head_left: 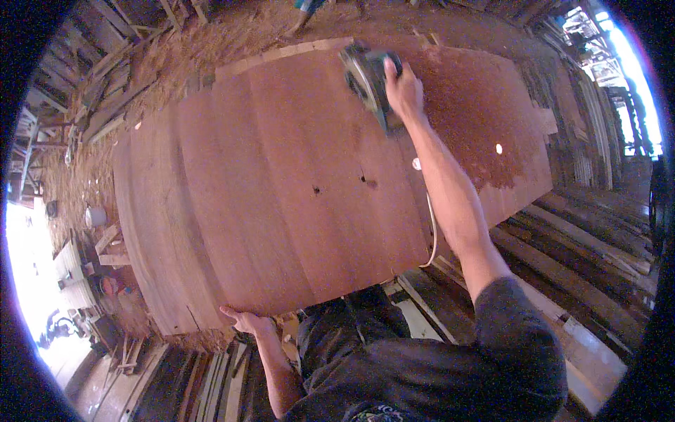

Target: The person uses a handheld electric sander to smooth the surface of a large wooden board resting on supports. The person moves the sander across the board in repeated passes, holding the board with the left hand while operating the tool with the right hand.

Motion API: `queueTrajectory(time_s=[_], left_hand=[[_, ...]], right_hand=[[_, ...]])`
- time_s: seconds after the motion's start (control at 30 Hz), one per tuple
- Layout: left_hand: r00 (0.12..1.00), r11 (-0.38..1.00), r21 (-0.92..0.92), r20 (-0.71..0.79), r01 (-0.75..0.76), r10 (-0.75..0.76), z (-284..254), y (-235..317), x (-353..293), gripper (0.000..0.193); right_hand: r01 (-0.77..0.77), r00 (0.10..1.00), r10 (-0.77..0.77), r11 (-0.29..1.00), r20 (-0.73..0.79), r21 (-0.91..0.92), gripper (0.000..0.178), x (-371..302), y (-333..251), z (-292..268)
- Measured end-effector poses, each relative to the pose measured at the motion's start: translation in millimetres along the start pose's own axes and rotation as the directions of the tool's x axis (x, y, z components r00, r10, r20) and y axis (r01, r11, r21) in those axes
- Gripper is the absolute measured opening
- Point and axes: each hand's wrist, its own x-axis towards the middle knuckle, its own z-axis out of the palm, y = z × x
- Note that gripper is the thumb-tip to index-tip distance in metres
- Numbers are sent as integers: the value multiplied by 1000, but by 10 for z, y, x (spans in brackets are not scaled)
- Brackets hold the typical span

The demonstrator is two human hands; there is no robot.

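The right hand (405,91) is clasping a power tool (368,83) near the far edge of a panel (246,183), the left hand (253,323), grip unclear, seemingly bracing its near edge.

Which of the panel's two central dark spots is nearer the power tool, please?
The right dark spot; the left dark spot lies farther from the power tool, toward the left hand.

head-worn fisheye looks down over the wooden panel (271,176).
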Motion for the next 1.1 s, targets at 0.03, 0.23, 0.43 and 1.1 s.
queueTrajectory(time_s=[0.03,0.23,0.43,1.1], left_hand=[[1000,1000,-14,-19,-5,4,14,46,-24,107],[997,999,-24,56,-45,47,174,183,-327,106],[998,997,62,52,-37,34,-65,-52,140,106],[995,985,145,-54,94,-87,-58,84,154,107]], right_hand=[[24,1000,-24,1000,1,18,75,309,-81,179],[-5,1000,4,1000,-29,-1,81,859,134,482],[-131,987,108,969,118,210,62,-1083,240,-576],[-212,975,200,968,93,133,52,-2295,383,-1316]])
